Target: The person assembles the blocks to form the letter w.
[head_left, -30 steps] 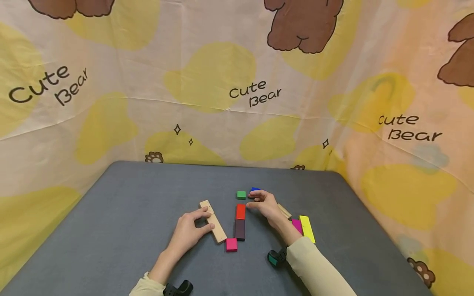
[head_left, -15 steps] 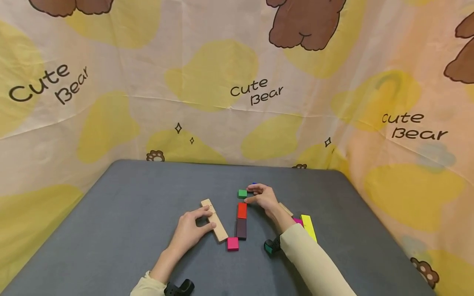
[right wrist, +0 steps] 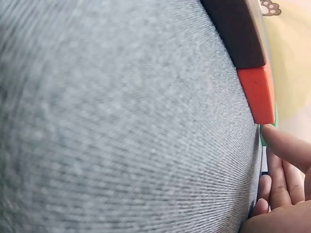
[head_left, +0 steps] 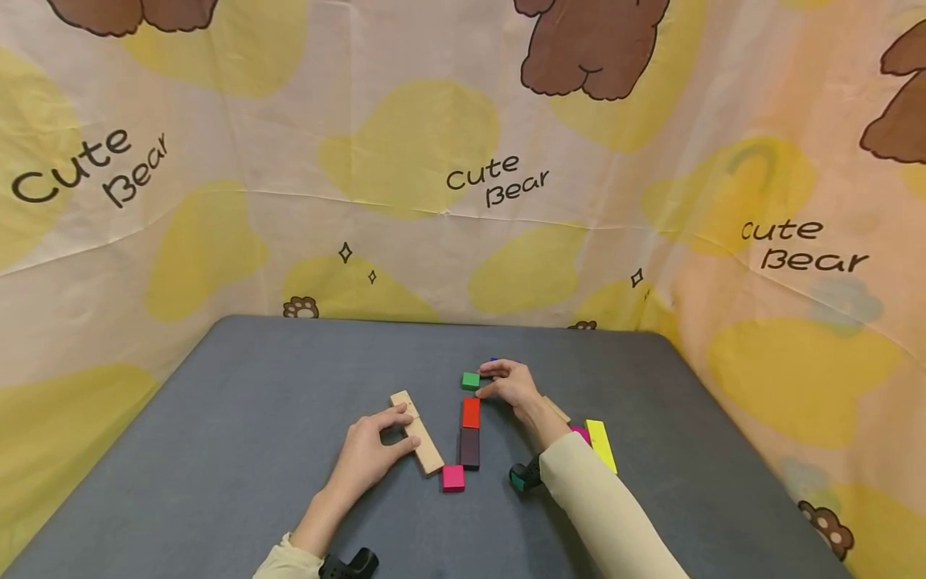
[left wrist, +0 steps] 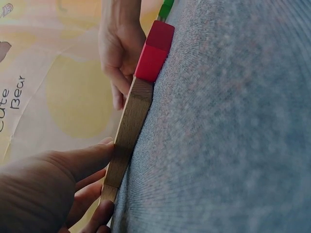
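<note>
My left hand rests its fingertips and thumb on two light wooden blocks, laid end to end at a slant. A pink block sits at their near end, also seen in the left wrist view. Beside it a dark purple block and a red block run away in a straight line. My right hand reaches past the red block, its thumb tip at that block's far end and its other fingertips close by the right side of a green block. Nothing shows gripped in it.
Behind the right hand a blue block is mostly hidden. Right of that arm lie another wooden block, a magenta block and a yellow block. A printed bear cloth hangs behind the grey table.
My right hand has moved slightly away from me and to the left, its thumb now between the red and green blocks. The left hand and the blocks have stayed put.
</note>
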### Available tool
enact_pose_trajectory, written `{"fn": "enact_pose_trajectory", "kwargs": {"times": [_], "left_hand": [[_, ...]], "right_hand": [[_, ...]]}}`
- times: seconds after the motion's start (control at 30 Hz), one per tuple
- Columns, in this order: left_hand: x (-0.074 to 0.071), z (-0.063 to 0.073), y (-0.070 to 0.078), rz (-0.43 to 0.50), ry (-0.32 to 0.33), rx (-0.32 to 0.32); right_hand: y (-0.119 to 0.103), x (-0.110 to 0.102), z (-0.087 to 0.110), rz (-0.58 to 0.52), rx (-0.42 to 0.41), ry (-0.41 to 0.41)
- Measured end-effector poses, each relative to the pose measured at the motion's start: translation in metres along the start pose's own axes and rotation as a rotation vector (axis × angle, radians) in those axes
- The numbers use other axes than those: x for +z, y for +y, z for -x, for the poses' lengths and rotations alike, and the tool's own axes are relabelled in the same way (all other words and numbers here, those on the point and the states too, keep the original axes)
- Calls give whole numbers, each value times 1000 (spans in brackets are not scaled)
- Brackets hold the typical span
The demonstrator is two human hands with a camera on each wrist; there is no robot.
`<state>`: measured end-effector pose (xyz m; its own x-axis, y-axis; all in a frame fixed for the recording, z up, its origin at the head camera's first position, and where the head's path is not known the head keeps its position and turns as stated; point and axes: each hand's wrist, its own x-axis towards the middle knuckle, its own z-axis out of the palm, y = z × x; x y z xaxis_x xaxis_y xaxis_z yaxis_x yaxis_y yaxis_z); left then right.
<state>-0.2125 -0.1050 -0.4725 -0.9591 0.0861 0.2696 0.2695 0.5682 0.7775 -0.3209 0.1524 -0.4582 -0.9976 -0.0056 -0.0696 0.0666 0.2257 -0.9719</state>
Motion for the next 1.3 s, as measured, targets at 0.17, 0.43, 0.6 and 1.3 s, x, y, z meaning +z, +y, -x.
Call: {"fn": "enact_pose_trajectory", "kwargs": {"times": [0.17,0.43,0.6,1.3], "left_hand": [[0,1,-1,3,1,-2],[0,4,-2,8,4,3],[0,5,-3,5,3,2],[1,0,-3,18,17,28]], "right_hand": [[1,0,-1,-5,7,-14],[2,2,1,1,-2,-15],[2,4,1,13,9,13],[14,-26,-4,142,-126,-128]]}}
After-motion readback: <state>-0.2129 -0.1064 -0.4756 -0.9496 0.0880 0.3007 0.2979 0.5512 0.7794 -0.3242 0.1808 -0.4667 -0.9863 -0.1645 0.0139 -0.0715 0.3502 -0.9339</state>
